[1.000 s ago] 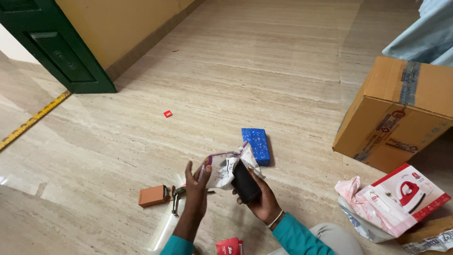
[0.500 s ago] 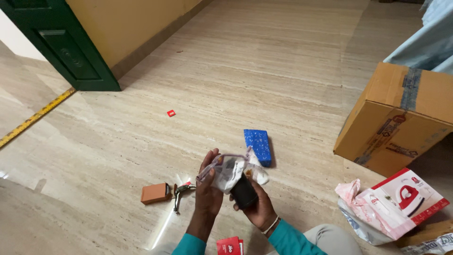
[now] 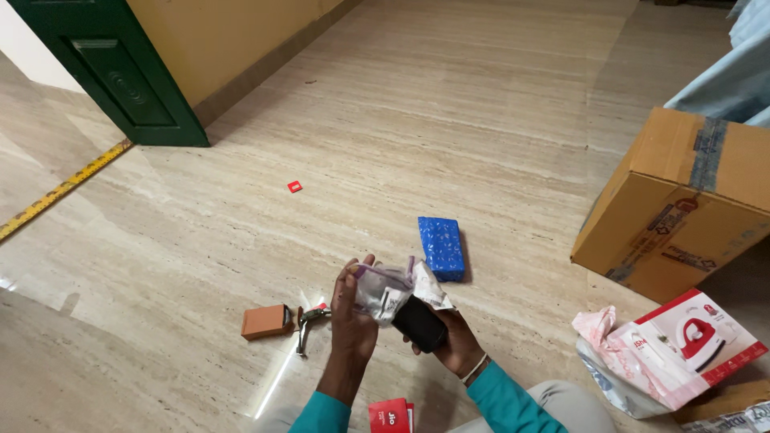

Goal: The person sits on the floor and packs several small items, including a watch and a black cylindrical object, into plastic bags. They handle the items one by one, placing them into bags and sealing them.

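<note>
My left hand [image 3: 350, 319] pinches the edge of a crinkled white plastic pouch [image 3: 389, 289] with a purple zip strip. My right hand [image 3: 455, 341] holds a small black rectangular device [image 3: 419, 322] whose top end sits at or inside the pouch's mouth. Both hands hover low over the floor in front of me. A blue patterned wrapped box [image 3: 441, 247] lies on the floor just beyond the pouch.
An orange-brown small box [image 3: 265, 321] and a metal tool with a red tip [image 3: 306, 323] lie left of my hands. A large cardboard carton [image 3: 682, 200], an iron's red-and-white box [image 3: 690, 341] on plastic wrapping, a small red scrap [image 3: 294, 187], a yellow tape measure [image 3: 56, 192], a green door [image 3: 120, 68].
My left hand has closed in on the pouch's edge and both hands have dropped slightly lower. The black device has tilted and sits more clearly at the pouch's opening.
</note>
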